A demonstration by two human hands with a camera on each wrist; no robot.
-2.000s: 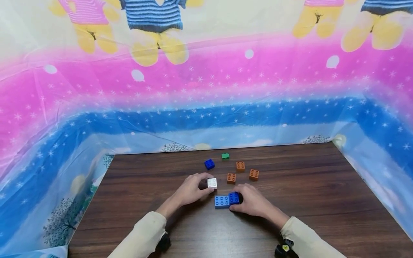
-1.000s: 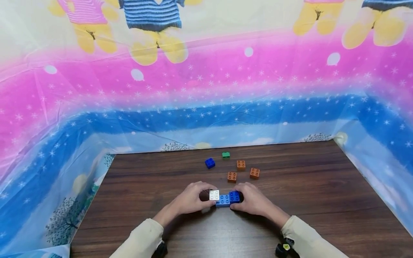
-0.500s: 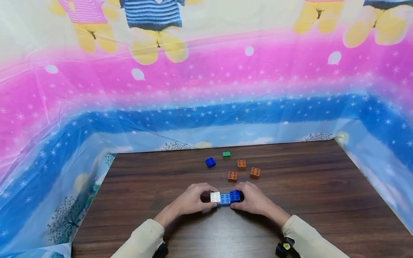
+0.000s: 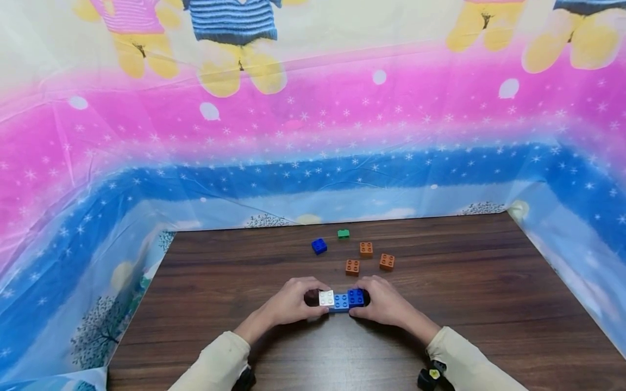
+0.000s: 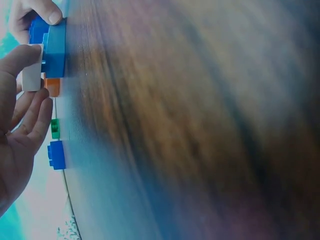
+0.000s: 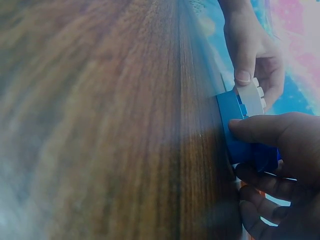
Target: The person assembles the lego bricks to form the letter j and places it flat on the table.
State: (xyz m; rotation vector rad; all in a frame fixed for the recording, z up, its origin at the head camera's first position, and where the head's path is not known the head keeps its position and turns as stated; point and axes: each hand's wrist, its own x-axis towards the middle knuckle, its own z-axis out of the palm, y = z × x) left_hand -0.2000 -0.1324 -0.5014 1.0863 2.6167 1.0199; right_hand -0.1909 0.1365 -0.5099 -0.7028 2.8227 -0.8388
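In the head view my left hand (image 4: 292,300) pinches a white toy brick (image 4: 326,298) between thumb and fingers. The white brick sits over the left end of a light blue brick (image 4: 340,302); a stud shows beside it in the right wrist view, and I cannot tell whether it is fully seated. A dark blue brick (image 4: 356,297) is stacked on the right end of the light blue one. My right hand (image 4: 385,302) grips these two joined blue bricks, its thumb (image 6: 245,129) pressed against the light blue side. Both hands stay low over the table.
Beyond the hands lie three orange bricks (image 4: 366,249), a loose dark blue brick (image 4: 319,246) and a small green brick (image 4: 343,234). The brown wooden table (image 4: 220,271) ends at a patterned cloth (image 4: 313,179) hanging behind it and along its sides.
The white brick has come down and toward me in my left hand, from behind the light blue brick onto its left end. My right hand has hardly moved. Little differs over the last half second.
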